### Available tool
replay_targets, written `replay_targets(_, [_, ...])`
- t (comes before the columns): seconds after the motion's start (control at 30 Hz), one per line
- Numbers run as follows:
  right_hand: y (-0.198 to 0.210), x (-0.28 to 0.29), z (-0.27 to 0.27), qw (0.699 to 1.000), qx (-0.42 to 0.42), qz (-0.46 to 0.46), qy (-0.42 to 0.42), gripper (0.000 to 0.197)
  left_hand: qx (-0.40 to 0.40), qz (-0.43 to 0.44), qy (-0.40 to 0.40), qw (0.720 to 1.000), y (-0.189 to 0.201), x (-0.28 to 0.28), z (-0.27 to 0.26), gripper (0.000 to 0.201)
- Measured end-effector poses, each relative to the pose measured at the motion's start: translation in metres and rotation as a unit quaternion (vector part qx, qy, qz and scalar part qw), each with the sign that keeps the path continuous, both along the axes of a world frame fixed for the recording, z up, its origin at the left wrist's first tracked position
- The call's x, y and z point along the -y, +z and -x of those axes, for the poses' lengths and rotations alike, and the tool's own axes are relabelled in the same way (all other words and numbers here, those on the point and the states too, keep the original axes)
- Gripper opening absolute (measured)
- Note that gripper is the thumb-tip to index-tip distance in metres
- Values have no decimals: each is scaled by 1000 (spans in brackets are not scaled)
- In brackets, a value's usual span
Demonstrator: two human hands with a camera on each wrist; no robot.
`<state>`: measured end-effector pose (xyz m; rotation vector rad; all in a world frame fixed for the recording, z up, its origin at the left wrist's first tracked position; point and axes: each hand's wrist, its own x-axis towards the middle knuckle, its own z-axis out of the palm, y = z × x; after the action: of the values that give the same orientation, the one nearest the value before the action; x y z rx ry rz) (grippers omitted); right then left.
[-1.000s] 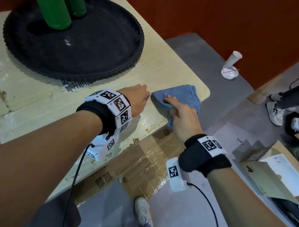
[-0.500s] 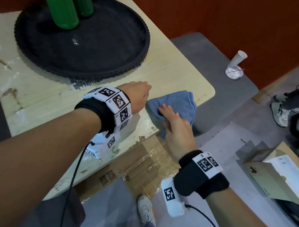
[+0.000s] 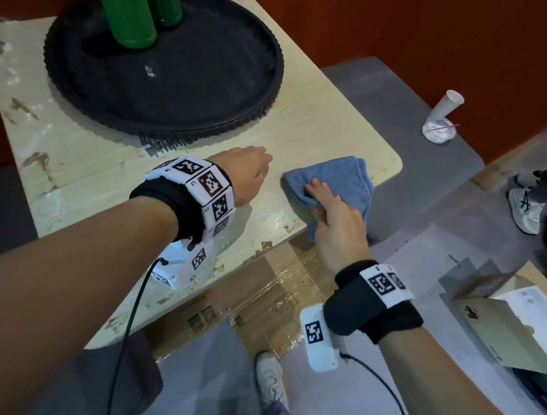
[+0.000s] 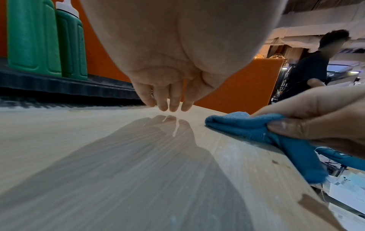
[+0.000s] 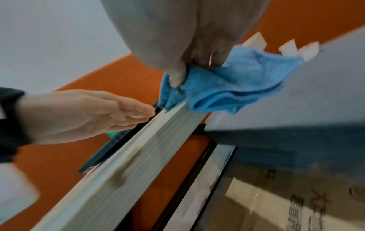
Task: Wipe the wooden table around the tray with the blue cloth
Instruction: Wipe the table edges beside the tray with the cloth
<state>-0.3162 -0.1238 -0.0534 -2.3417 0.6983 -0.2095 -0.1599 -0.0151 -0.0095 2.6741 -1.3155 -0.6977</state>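
The blue cloth (image 3: pixel 339 182) lies folded on the near right corner of the pale wooden table (image 3: pixel 88 180), part of it hanging over the front edge. My right hand (image 3: pixel 324 203) pinches it at that edge, thumb under and fingers on top; the same grip shows on the blue cloth (image 4: pixel 256 126) and the blue cloth (image 5: pixel 227 84) from both wrists. My left hand (image 3: pixel 252 172) rests fingertips down on the bare wood just left of the cloth, fingers straight, holding nothing. The round black tray (image 3: pixel 207 110) sits behind the hands.
Two green bottles (image 3: pixel 130 13) stand at the back of the tray. A taped cardboard box (image 3: pixel 262 294) lies on the floor under the table's front edge. A paper cup (image 3: pixel 445 111) sits on a grey seat at right. Another person's shoe (image 3: pixel 524 212) is at far right.
My right hand has drawn the cloth back along the front edge and shifted its grip lower, over the edge. My left hand stays planted on the wood.
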Motion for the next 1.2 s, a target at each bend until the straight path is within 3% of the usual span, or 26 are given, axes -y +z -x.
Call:
replay_targets(0.13, [0,-18,16,997,-25,-8,71,43,-8,-12,2,1000,-1,-5,1,39])
replay_targets(0.3, [0,2,3,1000,-1,-2,9,42,-14,-19,7,1000,-3,-9,2,38])
replay_targets(0.47, [0,-19,17,996,-19,-22,87,43,-13,-5,9,1000,-5,-17,6,32])
replay_targets(0.57, [3,-9,10,998,4,-11,56,41,-14,1,13,1000,-3,-19,8,32])
replay_targets(0.7, [1,-23,6,996,-42,45,66,50,-9,-7,29,1000,-2,-24,8,36])
replay_targets(0.93, [14,-20,4,984,-83,122,101,48,-9,-16,29,999,1,-26,11,38])
replay_targets(1.1, [7,-21,6,971,-135,155,120,73,-10,-19,32,999,2,-26,9,38])
replay_targets(1.2, [10,-5,2,982,-120,120,87,76,-14,-22,35,999,4,-27,10,38])
